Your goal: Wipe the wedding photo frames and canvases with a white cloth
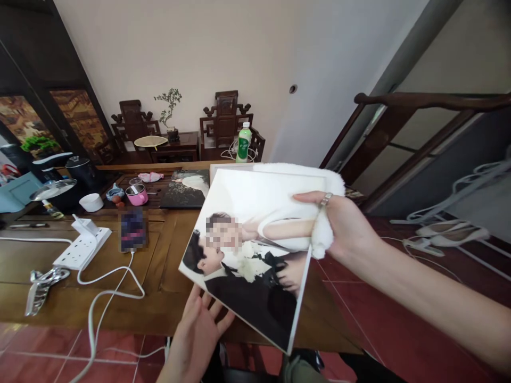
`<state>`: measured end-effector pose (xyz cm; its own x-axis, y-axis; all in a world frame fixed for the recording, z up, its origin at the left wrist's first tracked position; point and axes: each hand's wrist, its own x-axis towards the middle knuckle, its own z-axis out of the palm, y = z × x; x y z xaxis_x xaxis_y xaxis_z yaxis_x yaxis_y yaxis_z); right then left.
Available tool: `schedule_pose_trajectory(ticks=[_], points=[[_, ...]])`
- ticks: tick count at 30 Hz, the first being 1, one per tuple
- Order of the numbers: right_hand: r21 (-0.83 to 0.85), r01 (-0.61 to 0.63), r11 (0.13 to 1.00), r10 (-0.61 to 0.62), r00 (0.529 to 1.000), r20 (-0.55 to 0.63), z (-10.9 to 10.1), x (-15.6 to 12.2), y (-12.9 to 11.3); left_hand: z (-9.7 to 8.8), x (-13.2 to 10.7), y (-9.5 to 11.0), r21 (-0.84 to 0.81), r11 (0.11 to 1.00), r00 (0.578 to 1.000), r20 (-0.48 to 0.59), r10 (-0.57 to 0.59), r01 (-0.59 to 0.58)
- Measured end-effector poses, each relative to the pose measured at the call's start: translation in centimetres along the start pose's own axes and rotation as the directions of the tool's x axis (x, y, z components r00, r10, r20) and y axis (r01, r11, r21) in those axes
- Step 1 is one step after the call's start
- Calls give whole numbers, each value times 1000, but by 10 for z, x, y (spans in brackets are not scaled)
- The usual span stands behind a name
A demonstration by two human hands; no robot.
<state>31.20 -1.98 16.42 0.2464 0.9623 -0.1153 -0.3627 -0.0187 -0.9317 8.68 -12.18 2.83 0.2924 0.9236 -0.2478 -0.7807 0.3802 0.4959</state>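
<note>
A photo panel showing a couple in wedding clothes is held tilted above the table's front edge. My left hand supports its lower left edge from below, fingers spread and partly hidden behind it. My right hand, with a ring on one finger, is at the panel's right edge. Its fingers are curled round a bunched white cloth pressed to that edge, while the thumb reaches over the panel's face. Behind the panel lies a fluffy white towel, mostly covered.
On the wooden table are a dark photo panel, a pink cup, a phone, a power strip with loose cables and a silver clip. A green bottle stands at the far edge. A wooden rack is at right.
</note>
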Motion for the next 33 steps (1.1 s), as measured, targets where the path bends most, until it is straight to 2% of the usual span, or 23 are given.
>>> schedule_pose_trajectory(ticks=[2,4,6,8,10,12,14,15,16,17,18,20,21,22,23,24,26,28,29,30,32,33], points=[[55,-181,982,181,983,6,2,-2,3,-1,0,-8,29,999,999,30,15,-15],[59,-316,947,313,948,56,1,-4,8,-1,-3,-15,101,995,1000,22,9,-11],[26,-387,922,383,919,88,-1,-3,17,-2,-8,-19,151,988,1000,-6,10,-9],[-44,-386,921,389,914,115,-6,0,28,-2,-15,-19,160,987,999,-29,18,-13],[-130,-316,940,333,930,154,-12,5,37,-1,-21,-14,156,987,999,-39,33,-27],[-227,-192,955,234,956,175,-19,11,40,1,-23,-3,153,987,996,-58,64,-54],[-375,19,927,60,979,196,-26,20,37,5,-23,13,151,984,987,-109,114,-97],[-482,158,862,-56,974,218,-31,24,32,8,-22,22,151,981,980,-142,139,-117],[-599,302,741,-172,949,265,-35,29,27,11,-20,31,152,979,974,-164,159,-134],[-706,430,563,-263,903,340,-40,32,22,14,-18,40,158,976,970,-169,174,-148],[-777,529,342,-308,844,439,-45,35,17,18,-15,49,166,973,968,-164,190,-163],[-757,645,-105,-261,716,647,-52,36,15,28,-6,65,172,946,939,-160,303,-276],[-682,675,-281,-199,654,730,-54,34,19,32,0,72,178,926,920,-154,361,-334],[-595,690,-413,-133,600,789,-56,30,27,37,6,79,187,903,898,-144,415,-387],[-517,694,-502,-76,560,825,-56,23,39,42,13,86,193,877,875,-127,468,-441],[-459,694,-554,-23,539,842,-56,15,53,46,21,93,198,845,846,-109,522,-496],[-422,706,-568,87,561,823,-54,-6,82,53,36,106,212,817,827,-65,559,-536],[-461,724,-514,197,622,758,-49,-27,99,57,50,118,238,807,826,-30,563,-541],[-517,712,-475,227,667,710,-46,-36,99,59,56,123,246,807,831,-11,557,-537],[-556,725,-407,279,678,680,-41,-42,92,60,62,127,250,809,836,7,548,-532],[-598,776,-200,387,623,680,-24,-47,64,62,73,134,252,820,851,27,525,-514],[-629,767,-129,390,622,679,-12,-44,46,63,78,137,252,825,856,28,516,-506]])
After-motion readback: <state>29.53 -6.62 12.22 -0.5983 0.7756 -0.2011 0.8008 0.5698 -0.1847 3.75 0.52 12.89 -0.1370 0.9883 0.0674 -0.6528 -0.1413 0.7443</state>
